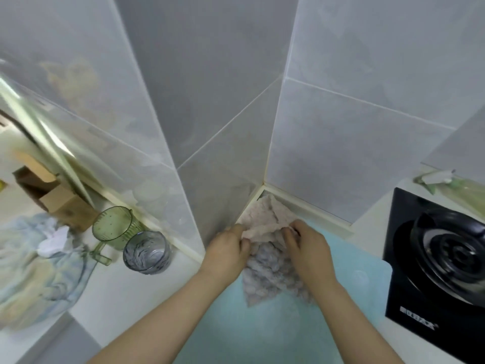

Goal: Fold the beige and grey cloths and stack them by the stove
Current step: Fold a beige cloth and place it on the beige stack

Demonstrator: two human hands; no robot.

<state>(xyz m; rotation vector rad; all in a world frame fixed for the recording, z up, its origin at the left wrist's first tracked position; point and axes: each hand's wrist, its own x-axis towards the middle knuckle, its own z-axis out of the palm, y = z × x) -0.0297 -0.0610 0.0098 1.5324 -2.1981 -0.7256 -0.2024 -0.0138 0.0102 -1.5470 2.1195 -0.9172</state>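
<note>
Both hands are working at the counter's (118, 292) far corner, where two tiled walls are meeting. The left hand (227, 249) is pinching the beige cloth (267, 214) at its near-left edge, thumb vs. curled fingers. The right hand (305, 245) is doing the same at the near-right edge, fingers bunched tight on the fabric. Can't tell which fingertips are under the fold.

The beige cloth is sitting crumpled, pushed right into that far corner, touching the wall base. The grey cloth (265, 274) is lying flat under it and nearer the front edge, btw the two wrists, one corner pointing toward the front. Both cloths are resting on a pale blue mat (262, 332) covering the counter's middle.

The stove (433, 258), black w/ a round burner, is sitting at the counter's right edge, just beside the mat, near the cloths but apart from them.

Toward the left edge: a green measuring cup (112, 227) and a grey glass (147, 252) are standing side by side by the wall. Further left, a pale blue bundle (31, 279) w/ crumpled white paper (53, 241) on top, and a cardboard box (52, 195) behind it.
</note>
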